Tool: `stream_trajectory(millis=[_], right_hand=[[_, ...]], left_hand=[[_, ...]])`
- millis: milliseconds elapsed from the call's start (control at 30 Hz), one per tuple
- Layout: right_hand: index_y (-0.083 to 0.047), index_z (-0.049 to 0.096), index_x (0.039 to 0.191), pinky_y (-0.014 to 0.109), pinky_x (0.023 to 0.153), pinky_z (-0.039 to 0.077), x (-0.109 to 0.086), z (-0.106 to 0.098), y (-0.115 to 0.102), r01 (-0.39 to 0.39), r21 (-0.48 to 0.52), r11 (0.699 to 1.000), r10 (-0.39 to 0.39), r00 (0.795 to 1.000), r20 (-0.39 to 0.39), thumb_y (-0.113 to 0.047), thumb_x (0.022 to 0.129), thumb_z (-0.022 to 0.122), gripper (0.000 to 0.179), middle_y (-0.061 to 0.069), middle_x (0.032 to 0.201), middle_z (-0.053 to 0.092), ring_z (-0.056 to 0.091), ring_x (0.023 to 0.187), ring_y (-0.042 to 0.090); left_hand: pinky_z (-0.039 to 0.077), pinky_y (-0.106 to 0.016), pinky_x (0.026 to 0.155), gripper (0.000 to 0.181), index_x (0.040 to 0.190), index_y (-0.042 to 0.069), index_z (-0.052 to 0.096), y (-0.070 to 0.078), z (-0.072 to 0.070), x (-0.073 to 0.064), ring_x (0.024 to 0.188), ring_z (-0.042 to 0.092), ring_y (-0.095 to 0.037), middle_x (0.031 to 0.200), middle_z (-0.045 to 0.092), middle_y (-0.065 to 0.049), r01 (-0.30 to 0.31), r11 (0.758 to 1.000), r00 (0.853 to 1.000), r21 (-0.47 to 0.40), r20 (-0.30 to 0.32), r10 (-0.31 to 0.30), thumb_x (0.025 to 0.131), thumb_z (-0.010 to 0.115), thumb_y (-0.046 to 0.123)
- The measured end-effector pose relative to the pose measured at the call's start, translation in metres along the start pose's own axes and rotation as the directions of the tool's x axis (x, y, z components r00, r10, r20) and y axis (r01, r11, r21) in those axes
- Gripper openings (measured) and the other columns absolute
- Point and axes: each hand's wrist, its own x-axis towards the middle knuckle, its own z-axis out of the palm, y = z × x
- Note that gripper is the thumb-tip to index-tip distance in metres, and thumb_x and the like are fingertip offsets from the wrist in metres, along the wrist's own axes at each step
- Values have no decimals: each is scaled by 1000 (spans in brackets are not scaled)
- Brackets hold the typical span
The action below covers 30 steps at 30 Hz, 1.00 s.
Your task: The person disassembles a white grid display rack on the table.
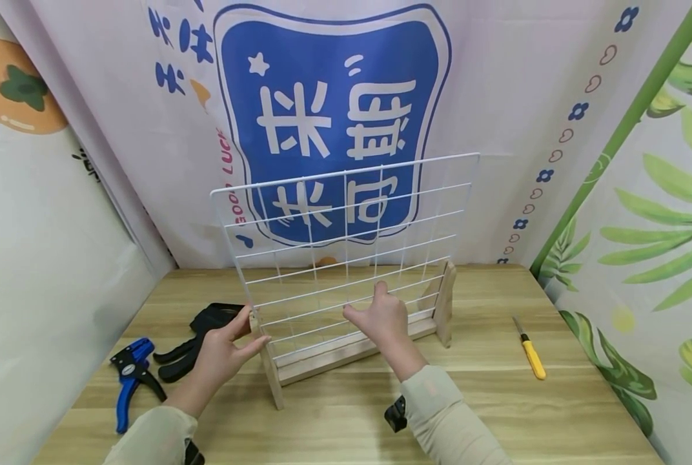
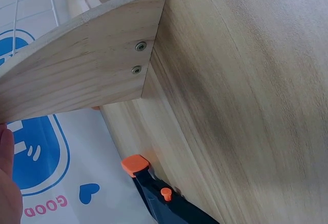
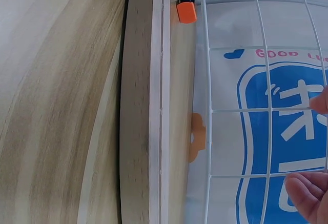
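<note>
A white wire grid (image 1: 346, 252) stands upright, leaning slightly, over a wooden stand with two side panels and a crossbar (image 1: 328, 361). The person's left hand (image 1: 224, 358) grips the top of the left side panel (image 2: 87, 55), thumb in front and fingers behind; the left wrist view shows two screws low on that panel. At the lower middle of the grid, the right hand (image 1: 383, 316) holds the wires between thumb and curled fingers. In the right wrist view those fingers (image 3: 302, 190) wrap a wire, and the lowest wire shows beside the crossbar with a gap between.
Left of the stand lie a black tool (image 1: 197, 342) with orange tips, like a clamp, and a blue and black wire stripper (image 1: 131, 381). A yellow-handled screwdriver (image 1: 532, 355) lies at the right. A printed curtain (image 1: 508, 129) hangs behind the wooden table (image 1: 346, 426).
</note>
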Motion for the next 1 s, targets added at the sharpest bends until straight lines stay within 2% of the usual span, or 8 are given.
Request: stream_trajectory(millis=[500, 633, 767, 867, 1000], right_hand=[[-2, 49, 84, 24, 32, 26, 1, -3, -2, 11, 13, 1000, -11, 1000, -17, -47, 63, 72, 55, -4, 46, 29, 33, 39, 14], [-2, 49, 85, 24, 33, 26, 2, -5, -3, 2, 18, 1000, -2, 1000, -11, -47, 63, 72, 55, -4, 46, 30, 33, 40, 15], [-3, 49, 84, 25, 33, 27, 3, -7, -4, -7, 28, 1000, 7, 1000, -7, -47, 63, 72, 54, -4, 46, 31, 34, 40, 15], [-3, 48, 82, 24, 33, 27, 4, -8, -4, 4, 33, 999, -3, 1000, -18, -47, 63, 72, 54, -4, 47, 30, 33, 40, 15], [-3, 48, 81, 23, 32, 25, 4, -8, -4, 28, 33, 999, -26, 999, -40, -46, 62, 73, 53, -5, 46, 28, 31, 40, 13]], left_hand=[[55, -31, 57, 69, 121, -9, 55, 2, 0, 0, 71, 69, -28, 82, 70, -17, 1, 1000, 1000, 10, -10, -1, 59, 84, 2], [55, -28, 58, 69, 121, -8, 56, 3, -1, 1, 71, 69, -26, 82, 70, -16, -12, 1000, 1000, 15, -18, 13, 59, 84, 2], [55, -30, 58, 69, 120, -8, 56, 2, 0, 1, 70, 69, -26, 82, 70, -16, -21, 1000, 1000, 16, -23, 22, 58, 84, 2], [55, -31, 59, 69, 120, -8, 56, 0, 1, 0, 71, 69, -26, 82, 70, -16, -20, 1000, 1000, 16, -19, 20, 58, 84, 2], [55, -26, 60, 69, 120, -8, 56, -2, 1, 0, 71, 69, -26, 82, 70, -17, -20, 1000, 1000, 16, -16, 20, 59, 84, 3]])
